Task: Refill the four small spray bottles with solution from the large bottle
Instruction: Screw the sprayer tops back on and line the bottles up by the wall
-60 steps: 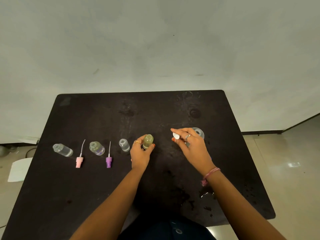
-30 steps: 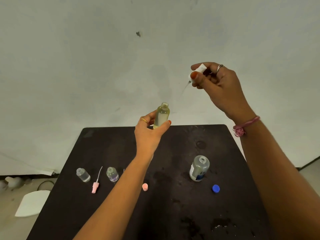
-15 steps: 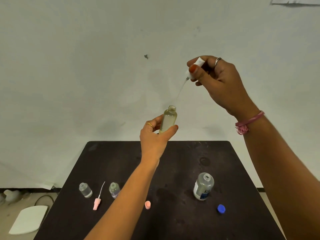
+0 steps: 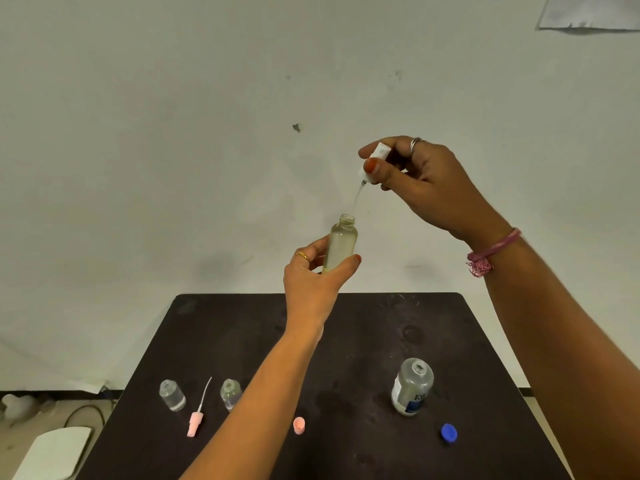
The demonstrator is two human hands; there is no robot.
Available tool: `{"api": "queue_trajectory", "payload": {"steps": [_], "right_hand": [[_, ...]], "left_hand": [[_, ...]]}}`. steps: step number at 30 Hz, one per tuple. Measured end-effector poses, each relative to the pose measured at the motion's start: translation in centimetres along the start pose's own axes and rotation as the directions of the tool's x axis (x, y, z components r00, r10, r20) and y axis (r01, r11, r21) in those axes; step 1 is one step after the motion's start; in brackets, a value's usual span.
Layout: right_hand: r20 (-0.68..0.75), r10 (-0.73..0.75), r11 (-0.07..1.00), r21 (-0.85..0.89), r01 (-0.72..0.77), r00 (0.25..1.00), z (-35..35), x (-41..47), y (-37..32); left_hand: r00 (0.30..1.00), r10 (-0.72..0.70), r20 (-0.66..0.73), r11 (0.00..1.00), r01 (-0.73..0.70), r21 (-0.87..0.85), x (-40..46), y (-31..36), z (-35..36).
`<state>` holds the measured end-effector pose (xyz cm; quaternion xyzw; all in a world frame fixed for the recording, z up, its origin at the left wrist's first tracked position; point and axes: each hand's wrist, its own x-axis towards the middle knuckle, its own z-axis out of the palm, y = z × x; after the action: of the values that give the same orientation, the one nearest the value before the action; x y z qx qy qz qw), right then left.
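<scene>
My left hand [image 4: 311,282] grips a small clear bottle [image 4: 341,242] of pale yellowish liquid, upright and raised high above the black table [image 4: 363,341]. My right hand [image 4: 419,181] pinches a white spray head [image 4: 374,161] above it; the tip of its thin dip tube [image 4: 358,197] sits at the bottle's open mouth. On the table stand two open small bottles [image 4: 172,394] [image 4: 231,393] at the left. The large bottle [image 4: 412,386] with a blue label stands open at the right, its blue cap [image 4: 449,433] beside it.
A pink spray head with tube [image 4: 195,419] lies between the two small bottles. A pink cap [image 4: 298,425] lies near my left forearm, which hides part of the table. A white object [image 4: 52,452] rests on the floor at lower left. Paper [image 4: 588,12] hangs on the wall.
Both hands lifted the bottle and the spray head off the table to chest height. The dip tube's tip has since come down to the bottle's mouth.
</scene>
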<state>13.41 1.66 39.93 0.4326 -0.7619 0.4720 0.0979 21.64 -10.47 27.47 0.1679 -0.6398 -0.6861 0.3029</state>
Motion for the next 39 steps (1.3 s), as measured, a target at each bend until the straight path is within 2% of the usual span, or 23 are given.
{"api": "queue_trajectory", "payload": {"steps": [3,11,26,31,37,39], "right_hand": [[0.035,0.003,0.999,-0.036,-0.001,0.999,0.0,0.0,-0.1],[0.083,0.047,0.999,0.007,-0.048,0.995,0.0,0.5,-0.2],[0.248,0.115,0.991,-0.089,-0.096,0.962,0.4,0.9,0.4],[0.244,0.156,0.986,-0.103,-0.134,0.957,0.6,0.9,0.1],[0.137,0.215,0.956,-0.234,-0.179,0.967,1.6,0.8,0.0],[0.172,0.257,0.956,-0.192,-0.223,0.951,1.2,0.7,0.2]], "left_hand": [[1.0,0.004,0.0,1.0,-0.004,0.003,0.1,0.1,0.0],[1.0,0.006,0.0,1.0,-0.006,-0.02,0.4,0.4,-0.1],[0.999,0.041,0.009,0.999,-0.041,-0.003,0.1,1.2,0.1],[0.999,0.039,0.014,0.999,-0.039,-0.001,0.0,1.3,0.3],[1.0,0.024,0.005,1.0,-0.024,-0.011,-0.3,1.1,0.4],[1.0,0.025,0.009,1.0,-0.025,-0.006,-0.4,1.1,0.4]]}}
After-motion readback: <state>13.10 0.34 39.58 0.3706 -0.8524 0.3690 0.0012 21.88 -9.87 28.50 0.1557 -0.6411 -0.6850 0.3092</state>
